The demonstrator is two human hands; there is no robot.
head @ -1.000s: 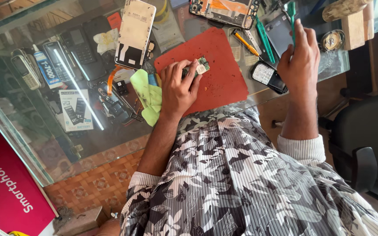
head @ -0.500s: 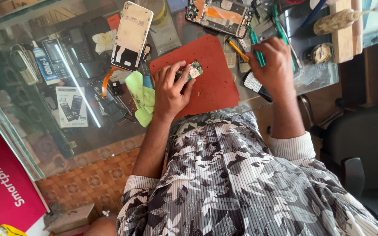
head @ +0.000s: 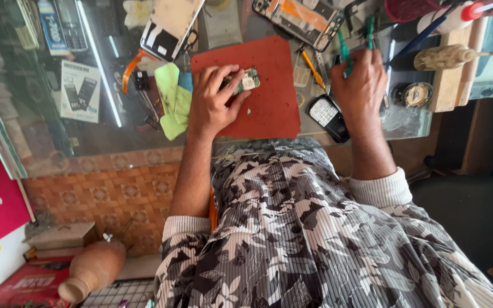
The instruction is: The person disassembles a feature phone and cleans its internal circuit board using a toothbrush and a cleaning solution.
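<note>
Since the earlier frame, the right hand (head: 360,85) has closed on green-handled pliers (head: 344,54) at upper right; the left hand (head: 212,102) pins a small circuit board (head: 245,81) on the red mat (head: 272,108), likely ready for tool work.

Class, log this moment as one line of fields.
left hand: holds circuit board | right hand: grips green-handled pliers | surface: red mat

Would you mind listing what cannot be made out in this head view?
- Circuit board: partly hidden under the left hand.
- Green-handled tool: tip hidden by the right hand.
- Opened phone: cut off by the top edge.
- Board parts: too small.
</note>
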